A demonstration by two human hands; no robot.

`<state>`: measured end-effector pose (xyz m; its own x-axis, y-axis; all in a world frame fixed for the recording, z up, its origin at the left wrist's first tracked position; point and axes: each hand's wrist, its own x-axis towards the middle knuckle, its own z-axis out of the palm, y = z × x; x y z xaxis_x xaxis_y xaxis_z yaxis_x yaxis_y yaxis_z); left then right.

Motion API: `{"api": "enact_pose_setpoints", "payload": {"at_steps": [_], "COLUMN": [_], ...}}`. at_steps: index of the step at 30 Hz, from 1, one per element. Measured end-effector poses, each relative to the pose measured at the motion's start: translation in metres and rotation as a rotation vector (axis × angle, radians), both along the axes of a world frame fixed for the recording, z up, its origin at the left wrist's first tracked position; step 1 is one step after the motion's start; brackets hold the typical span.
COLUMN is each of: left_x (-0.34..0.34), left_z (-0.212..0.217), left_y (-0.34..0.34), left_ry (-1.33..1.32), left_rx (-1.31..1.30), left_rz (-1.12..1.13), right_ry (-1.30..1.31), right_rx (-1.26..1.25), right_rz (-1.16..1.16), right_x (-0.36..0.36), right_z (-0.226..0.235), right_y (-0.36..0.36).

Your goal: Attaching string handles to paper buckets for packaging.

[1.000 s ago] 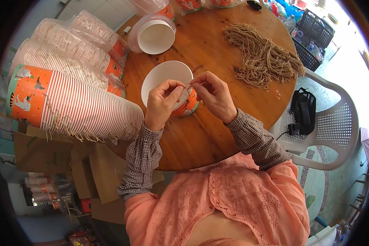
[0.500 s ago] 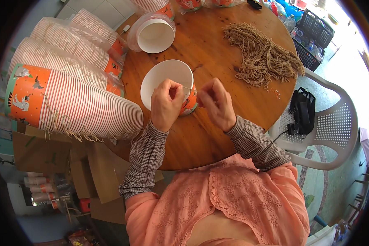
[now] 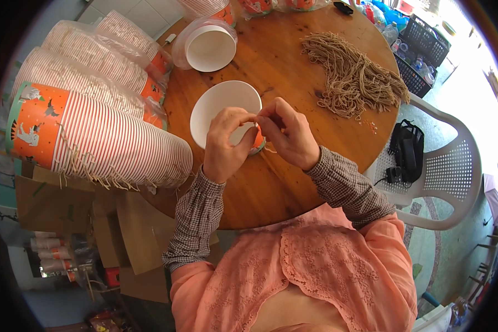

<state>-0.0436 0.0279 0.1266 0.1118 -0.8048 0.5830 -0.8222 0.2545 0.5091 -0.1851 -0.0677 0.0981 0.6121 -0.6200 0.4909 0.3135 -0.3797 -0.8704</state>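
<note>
Both forearms, in checked grey sleeves, rise from the lower edge and meet over the middle of the round wooden counter (image 3: pixel 293 72). The left hand (image 3: pixel 225 145) is curled, back toward the camera, its thumb and forefinger pressed together at the tips. The right hand (image 3: pixel 289 134) faces it, fingers bent inward, thumb and forefinger likewise pinched. The two pinches touch at the rim of a white paper cup with an orange printed outside (image 3: pixel 222 108), and between them they seem to grip a thin tan string (image 3: pixel 269 149), a short end of which shows just below the right hand; how the string sits in the fingers is too small to tell. The cup lies tilted on the counter, its open mouth turned up toward the camera, its orange base hidden partly behind the hands.

Left of the hands lies a long nested stack of orange and red-striped paper cups (image 3: pixel 105 141), tan strings hanging from it. Beyond the cup stands a plastic-wrapped sleeve of white cups (image 3: pixel 209 47). To the far right of the counter lies a loose heap of tan string lengths (image 3: pixel 351 77), well apart from the hands.
</note>
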Motion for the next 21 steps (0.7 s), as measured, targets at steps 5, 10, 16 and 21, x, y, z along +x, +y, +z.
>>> {"api": "enact_pose_setpoints", "payload": {"at_steps": [5, 10, 16, 21], "left_x": [0.001, 0.002, -0.011, -0.009], "left_z": [0.000, -0.008, -0.018, -0.036], "left_y": [-0.001, 0.002, 0.002, 0.006], "left_ry": [0.074, -0.093, -0.010, 0.043], "left_rx": [-0.015, -0.012, -0.004, 0.025], "left_rz": [0.039, 0.208, 0.300, 0.354], "right_ry": [0.012, 0.037, 0.029, -0.193], "right_rx": [-0.142, 0.057, 0.098, 0.254], "right_rz": [0.010, 0.106, 0.102, 0.114], "right_x": [0.004, 0.010, 0.007, -0.009], "right_z": [0.011, 0.022, 0.027, 0.083], "right_y": [-0.002, 0.000, -0.012, -0.020]}}
